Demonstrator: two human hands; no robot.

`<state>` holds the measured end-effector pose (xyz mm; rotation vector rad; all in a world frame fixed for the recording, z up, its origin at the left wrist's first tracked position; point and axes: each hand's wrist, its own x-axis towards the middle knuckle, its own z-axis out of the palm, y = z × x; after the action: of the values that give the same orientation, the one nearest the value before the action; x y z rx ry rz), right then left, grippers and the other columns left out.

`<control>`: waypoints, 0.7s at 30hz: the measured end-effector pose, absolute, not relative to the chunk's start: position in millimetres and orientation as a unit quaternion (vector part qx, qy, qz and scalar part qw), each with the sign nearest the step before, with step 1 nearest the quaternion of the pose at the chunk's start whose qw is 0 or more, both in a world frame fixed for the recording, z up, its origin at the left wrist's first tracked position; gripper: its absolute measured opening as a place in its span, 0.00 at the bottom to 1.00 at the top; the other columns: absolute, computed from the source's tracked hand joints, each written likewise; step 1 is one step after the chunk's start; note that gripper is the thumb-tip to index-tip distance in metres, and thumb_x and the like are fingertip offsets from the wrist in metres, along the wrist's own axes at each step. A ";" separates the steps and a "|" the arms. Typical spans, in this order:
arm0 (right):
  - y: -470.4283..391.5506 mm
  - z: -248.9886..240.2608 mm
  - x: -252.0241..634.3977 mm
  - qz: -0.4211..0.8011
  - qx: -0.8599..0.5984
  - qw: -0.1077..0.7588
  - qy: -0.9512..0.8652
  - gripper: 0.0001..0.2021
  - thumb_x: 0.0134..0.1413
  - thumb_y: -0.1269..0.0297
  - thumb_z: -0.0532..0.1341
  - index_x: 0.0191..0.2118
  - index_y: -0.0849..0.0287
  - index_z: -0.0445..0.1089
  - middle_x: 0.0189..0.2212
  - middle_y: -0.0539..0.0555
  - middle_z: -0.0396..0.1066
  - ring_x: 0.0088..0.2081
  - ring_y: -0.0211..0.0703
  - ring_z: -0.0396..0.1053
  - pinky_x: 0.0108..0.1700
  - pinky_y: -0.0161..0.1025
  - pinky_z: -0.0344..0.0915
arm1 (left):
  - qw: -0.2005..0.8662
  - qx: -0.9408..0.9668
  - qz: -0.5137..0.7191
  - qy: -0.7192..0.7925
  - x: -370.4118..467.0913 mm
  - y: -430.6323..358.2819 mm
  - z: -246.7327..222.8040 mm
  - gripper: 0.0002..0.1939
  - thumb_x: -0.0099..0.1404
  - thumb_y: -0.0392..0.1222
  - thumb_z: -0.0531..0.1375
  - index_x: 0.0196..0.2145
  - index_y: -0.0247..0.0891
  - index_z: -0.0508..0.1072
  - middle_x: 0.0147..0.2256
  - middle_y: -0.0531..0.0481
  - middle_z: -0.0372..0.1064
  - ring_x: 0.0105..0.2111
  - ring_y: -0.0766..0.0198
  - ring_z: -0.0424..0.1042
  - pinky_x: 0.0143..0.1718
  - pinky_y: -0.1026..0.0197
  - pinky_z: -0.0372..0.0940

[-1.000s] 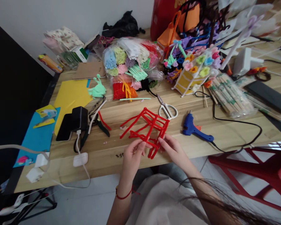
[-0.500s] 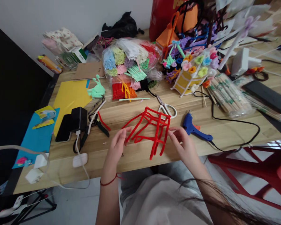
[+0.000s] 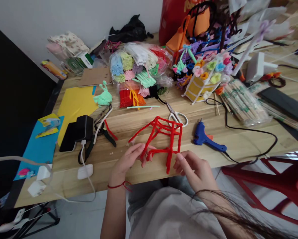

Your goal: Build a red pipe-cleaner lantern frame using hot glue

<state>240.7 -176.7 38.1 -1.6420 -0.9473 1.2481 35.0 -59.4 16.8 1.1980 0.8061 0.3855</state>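
Now, in the head view, the red frame (image 3: 172, 136) is between the two hands, over the near part of the table (image 3: 149, 177). The left hand (image 3: 129, 161) has its thumb and fingers about one strut at the frame's lower left; half a second ago those fingers were farther left and did not reach behind it. The right hand (image 3: 196, 169) is lower than before, thumb and fingertips pinching the lower right corner, the other fingers curled. The frame itself has turned a little: its near legs, splayed apart earlier, now almost line up. Beyond it the scissors (image 3: 174, 113) lie where they were, as does the glue gun (image 3: 201, 134) on the right.
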 end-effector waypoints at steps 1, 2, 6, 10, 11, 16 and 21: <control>-176.4 37.2 239.3 0.531 -0.638 0.420 -0.368 0.19 0.57 0.45 0.57 0.34 0.58 0.67 0.24 0.52 0.73 0.26 0.38 0.71 0.29 0.33 0.67 | 0.729 0.552 0.175 0.367 34.7 -58.9 15.9 0.23 0.67 0.56 0.52 0.38 0.33 0.75 0.29 0.48 0.70 0.21 0.70 0.64 0.23 0.66 0.60; -175.3 35.7 237.7 0.563 -0.618 0.420 -0.353 0.19 0.56 0.45 0.58 0.34 0.58 0.68 0.25 0.53 0.73 0.27 0.39 0.71 0.29 0.34 0.68 | 0.722 0.561 0.173 0.366 34.6 -58.2 15.2 0.22 0.67 0.56 0.53 0.35 0.33 0.75 0.28 0.49 0.69 0.21 0.70 0.63 0.23 0.66 0.59; -166.3 28.1 230.3 0.634 -0.551 0.463 -0.284 0.21 0.50 0.44 0.63 0.34 0.60 0.67 0.25 0.53 0.73 0.27 0.38 0.70 0.30 0.35 0.68 | 0.692 0.610 0.160 0.351 34.3 -52.6 13.4 0.24 0.64 0.57 0.57 0.21 0.33 0.69 0.20 0.54 0.60 0.20 0.72 0.59 0.23 0.66 0.57; -161.4 25.0 227.8 0.632 -0.517 0.500 -0.290 0.20 0.49 0.45 0.64 0.34 0.60 0.67 0.22 0.51 0.71 0.24 0.37 0.67 0.28 0.35 0.65 | 0.651 0.655 0.158 0.350 34.3 -43.8 13.7 0.24 0.59 0.59 0.61 0.19 0.34 0.69 0.23 0.54 0.58 0.21 0.71 0.57 0.22 0.67 0.55; -161.2 24.9 228.4 0.628 -0.518 0.501 -0.293 0.20 0.50 0.45 0.64 0.33 0.60 0.67 0.21 0.50 0.69 0.23 0.36 0.65 0.28 0.35 0.64 | 0.638 0.668 0.163 0.346 34.7 -41.6 14.7 0.23 0.59 0.58 0.61 0.20 0.34 0.72 0.25 0.53 0.59 0.23 0.70 0.58 0.24 0.66 0.56; -160.9 22.5 234.1 0.598 -0.551 0.500 -0.298 0.18 0.53 0.47 0.62 0.33 0.60 0.70 0.18 0.46 0.59 0.21 0.33 0.55 0.24 0.33 0.54 | 0.585 0.715 0.197 0.328 41.1 -32.9 24.4 0.19 0.58 0.57 0.63 0.25 0.37 0.76 0.33 0.48 0.64 0.36 0.62 0.66 0.39 0.61 0.61; -161.1 11.9 221.9 0.660 -0.481 0.543 -0.195 0.16 0.50 0.52 0.65 0.38 0.59 0.72 0.22 0.48 0.64 0.23 0.35 0.59 0.28 0.35 0.57 | 0.577 0.718 0.199 0.334 49.9 -29.0 26.0 0.20 0.58 0.57 0.62 0.23 0.35 0.71 0.30 0.51 0.62 0.31 0.65 0.64 0.35 0.62 0.59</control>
<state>221.9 -161.1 11.9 -1.1423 -0.4637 1.5681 49.9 -29.0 26.0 1.6816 0.7811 0.4667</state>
